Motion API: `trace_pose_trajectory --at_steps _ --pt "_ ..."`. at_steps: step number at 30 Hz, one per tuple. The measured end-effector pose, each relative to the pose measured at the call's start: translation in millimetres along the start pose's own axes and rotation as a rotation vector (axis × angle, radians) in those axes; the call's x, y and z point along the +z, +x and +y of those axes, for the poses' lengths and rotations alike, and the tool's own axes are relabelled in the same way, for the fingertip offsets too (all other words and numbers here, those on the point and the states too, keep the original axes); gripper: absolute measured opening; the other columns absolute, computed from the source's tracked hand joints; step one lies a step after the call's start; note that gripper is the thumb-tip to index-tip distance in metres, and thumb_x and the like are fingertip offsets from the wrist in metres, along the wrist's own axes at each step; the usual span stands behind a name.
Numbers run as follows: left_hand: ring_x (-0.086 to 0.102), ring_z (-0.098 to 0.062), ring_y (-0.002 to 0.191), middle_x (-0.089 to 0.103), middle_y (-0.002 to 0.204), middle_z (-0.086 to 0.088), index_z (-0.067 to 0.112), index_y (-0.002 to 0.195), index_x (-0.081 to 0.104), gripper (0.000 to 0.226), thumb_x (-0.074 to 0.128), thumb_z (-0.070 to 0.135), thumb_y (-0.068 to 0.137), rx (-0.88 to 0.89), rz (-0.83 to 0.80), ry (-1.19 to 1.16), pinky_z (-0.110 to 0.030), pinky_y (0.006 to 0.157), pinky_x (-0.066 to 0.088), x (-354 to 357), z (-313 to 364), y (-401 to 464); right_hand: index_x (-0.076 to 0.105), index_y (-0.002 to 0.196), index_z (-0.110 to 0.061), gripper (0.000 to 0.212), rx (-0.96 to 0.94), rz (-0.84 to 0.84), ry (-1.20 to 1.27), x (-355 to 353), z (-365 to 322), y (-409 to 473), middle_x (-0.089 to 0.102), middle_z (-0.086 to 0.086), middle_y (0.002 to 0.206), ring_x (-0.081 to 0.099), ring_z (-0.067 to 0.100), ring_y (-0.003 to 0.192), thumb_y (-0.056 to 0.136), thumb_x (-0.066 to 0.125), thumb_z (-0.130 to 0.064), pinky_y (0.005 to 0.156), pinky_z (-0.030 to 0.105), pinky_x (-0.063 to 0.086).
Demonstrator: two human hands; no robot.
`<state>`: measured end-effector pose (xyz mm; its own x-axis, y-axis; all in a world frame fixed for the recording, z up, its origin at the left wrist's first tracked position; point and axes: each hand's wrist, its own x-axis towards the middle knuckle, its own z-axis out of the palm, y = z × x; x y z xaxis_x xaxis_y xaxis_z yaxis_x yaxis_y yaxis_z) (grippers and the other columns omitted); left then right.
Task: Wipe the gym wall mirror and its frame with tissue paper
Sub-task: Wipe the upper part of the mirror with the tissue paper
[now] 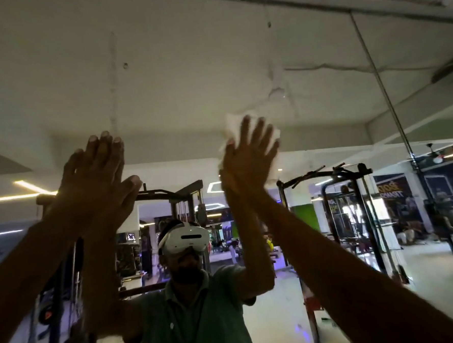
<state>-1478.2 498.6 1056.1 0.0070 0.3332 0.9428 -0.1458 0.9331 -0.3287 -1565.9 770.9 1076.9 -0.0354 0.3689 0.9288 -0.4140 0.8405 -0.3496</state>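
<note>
One tissue paper (258,140), white, pinned flat against the mirror (213,66) high up under the right hand (248,156), fingers spread and straight. Left hand (93,176) also flat on the glass, fingers straight and close together, holding nothing. Two raised forearms block much of the reflection. Reflected: person in a white headset (184,240), two black rack frames (354,203). One vertical mirror seam (391,108) to the right.

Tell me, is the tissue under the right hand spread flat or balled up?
Spread flat: the tissue shows edges beyond the straight fingers of the right hand pressing it to the mirror.
</note>
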Motion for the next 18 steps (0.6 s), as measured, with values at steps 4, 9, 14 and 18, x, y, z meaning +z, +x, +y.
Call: trace_pose_trajectory --at_steps 4,9,14,18 --pt "0.016 -0.044 0.156 0.015 0.169 -0.024 -0.002 0.161 0.022 0.103 0.012 0.077 0.095 -0.011 -0.032 0.114 -0.061 0.123 0.021 14 -5 -5 0.014 0.168 -0.019 0.068 -0.621 -0.201 0.055 2 -40 -66 0.001 0.016 0.175 -0.003 0.035 0.162 0.108 0.015 -0.051 0.128 0.059 0.000" --pt "0.010 -0.036 0.159 0.012 0.171 -0.019 0.005 0.163 0.017 0.074 0.031 0.047 0.104 0.150 -0.025 0.190 -0.058 0.124 0.020 20 -41 -21 0.010 0.168 -0.022 0.070 -0.495 -0.157 -0.003 -7 43 2 0.002 0.009 0.176 0.002 0.029 0.162 0.106 0.011 -0.055 0.129 0.057 0.008" --pt "0.014 -0.039 0.158 0.017 0.169 -0.024 0.001 0.162 0.020 0.077 0.025 0.052 0.104 0.131 -0.034 0.158 -0.060 0.122 0.023 7 -32 -19 0.013 0.167 -0.012 0.092 0.107 -0.115 -0.059 -12 69 51 0.010 0.026 0.171 0.011 0.045 0.159 0.094 -0.003 -0.065 0.127 0.061 0.009" --pt "0.012 -0.039 0.158 0.015 0.169 -0.023 0.004 0.163 0.020 0.070 0.022 0.047 0.106 0.063 0.014 0.060 -0.055 0.123 0.016 14 -28 -20 0.012 0.168 -0.017 0.077 -0.238 -0.098 0.005 3 -39 -14 0.004 0.022 0.173 0.003 0.042 0.160 0.102 0.009 -0.057 0.128 0.059 0.004"
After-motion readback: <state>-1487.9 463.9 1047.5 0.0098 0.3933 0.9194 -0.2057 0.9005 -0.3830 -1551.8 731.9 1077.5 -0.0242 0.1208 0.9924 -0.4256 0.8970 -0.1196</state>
